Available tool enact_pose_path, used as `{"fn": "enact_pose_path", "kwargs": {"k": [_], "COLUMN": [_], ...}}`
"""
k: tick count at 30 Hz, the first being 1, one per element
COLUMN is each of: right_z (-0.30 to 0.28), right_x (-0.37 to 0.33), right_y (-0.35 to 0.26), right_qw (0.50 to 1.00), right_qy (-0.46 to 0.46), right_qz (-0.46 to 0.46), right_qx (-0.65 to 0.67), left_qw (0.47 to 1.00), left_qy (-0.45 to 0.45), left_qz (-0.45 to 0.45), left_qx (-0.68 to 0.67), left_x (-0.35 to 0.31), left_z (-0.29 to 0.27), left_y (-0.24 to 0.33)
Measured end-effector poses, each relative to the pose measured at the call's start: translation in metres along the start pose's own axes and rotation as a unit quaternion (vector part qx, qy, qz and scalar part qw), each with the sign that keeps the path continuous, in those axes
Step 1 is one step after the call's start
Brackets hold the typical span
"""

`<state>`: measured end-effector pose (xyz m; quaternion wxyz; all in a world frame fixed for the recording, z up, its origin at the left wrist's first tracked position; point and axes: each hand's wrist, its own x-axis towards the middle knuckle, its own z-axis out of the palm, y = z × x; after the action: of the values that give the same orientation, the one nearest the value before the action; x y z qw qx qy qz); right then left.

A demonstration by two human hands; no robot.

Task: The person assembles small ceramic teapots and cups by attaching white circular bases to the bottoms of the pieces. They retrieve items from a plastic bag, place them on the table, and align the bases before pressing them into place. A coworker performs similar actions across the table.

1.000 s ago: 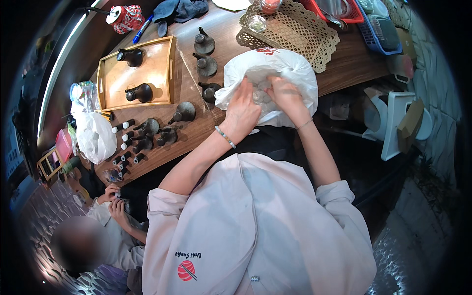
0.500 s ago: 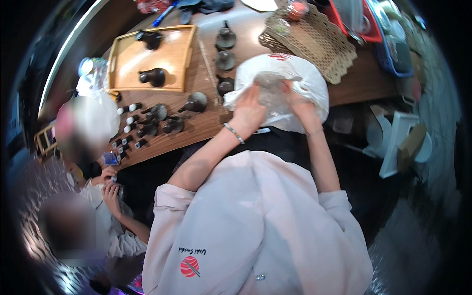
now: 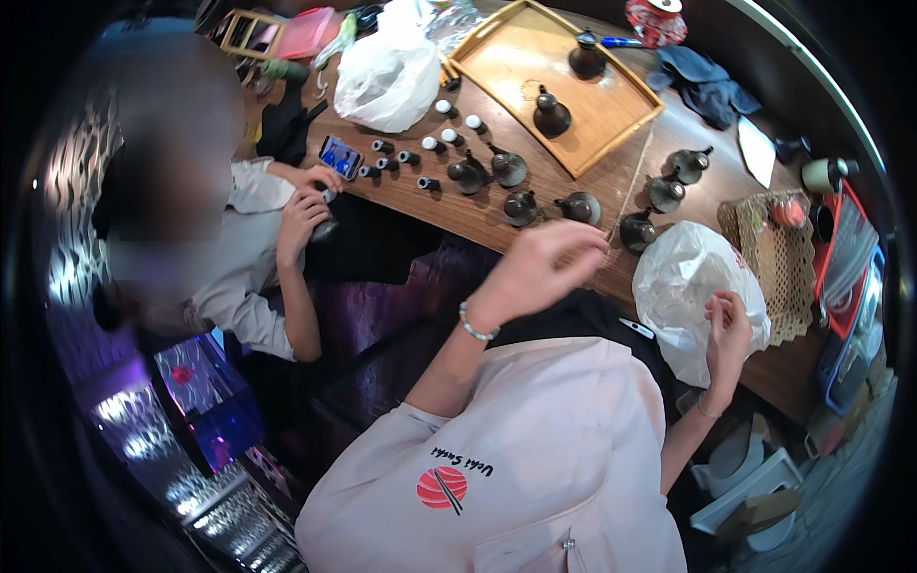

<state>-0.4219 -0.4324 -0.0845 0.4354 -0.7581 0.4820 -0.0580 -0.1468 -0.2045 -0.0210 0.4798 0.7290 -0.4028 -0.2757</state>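
My left hand (image 3: pixel 549 267) is raised over the table's near edge, fingers stretched out loosely with nothing in them. Just beyond its fingers lies a small dark jug (image 3: pixel 580 207) with a narrow neck. At the right, a crumpled white plastic bag (image 3: pixel 683 277) rests at the table edge, partly hanging over it. My right hand (image 3: pixel 731 329) is at the bag's right side, its fingers curled and closed on the plastic. Three similar dark jugs (image 3: pixel 666 194) stand in a row behind the bag, and several others (image 3: pixel 468 174) are grouped to the left.
A wooden tray (image 3: pixel 611 143) carries two dark jugs. Small bottles with white caps (image 3: pixel 444 107) and several dark ones stand left, near a phone (image 3: pixel 340 158). A co-worker's hands (image 3: pixel 304 215) hold a small bottle. Woven baskets (image 3: pixel 778 277) and a red tray (image 3: pixel 845 253) are right.
My left hand has left the bag and moved left toward the jugs. My right hand stays at the bag, which looks less spread. The view has turned left, showing more of the co-worker.
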Motion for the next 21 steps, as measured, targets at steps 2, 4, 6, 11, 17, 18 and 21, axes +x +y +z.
{"fn": "enact_pose_path", "kwargs": {"k": [2,4,6,11,17,18,21], "right_z": [-0.012,-0.026,-0.040,-0.029,0.068,0.090,0.149], "right_x": [0.000,-0.001,-0.001,0.004,0.006,0.006,0.014], "right_y": [-0.008,-0.018,-0.030,-0.096,-0.191,-0.204,-0.242], "right_qw": [1.000,0.999,0.998,0.989,0.976,0.968,0.952], "right_qy": [0.019,0.037,0.059,0.091,-0.076,-0.115,-0.169], "right_qz": [-0.019,-0.028,-0.026,-0.099,-0.162,-0.184,-0.246], "right_qx": [-0.004,-0.009,-0.017,0.055,0.121,0.127,0.067], "left_qw": [0.983,0.928,0.854,0.850,0.883,0.887,0.888], "left_qy": [0.100,0.201,0.282,0.418,0.419,0.411,0.410], "left_qz": [-0.152,-0.283,-0.308,-0.260,-0.191,-0.188,-0.173], "left_qx": [0.025,0.138,0.312,0.187,0.088,0.100,0.118], "left_x": [-0.014,-0.034,-0.057,-0.069,-0.053,-0.051,-0.052], "left_z": [-0.026,-0.050,-0.065,-0.089,-0.098,-0.101,-0.105], "left_y": [-0.031,-0.078,-0.146,-0.249,-0.274,-0.276,-0.283]}}
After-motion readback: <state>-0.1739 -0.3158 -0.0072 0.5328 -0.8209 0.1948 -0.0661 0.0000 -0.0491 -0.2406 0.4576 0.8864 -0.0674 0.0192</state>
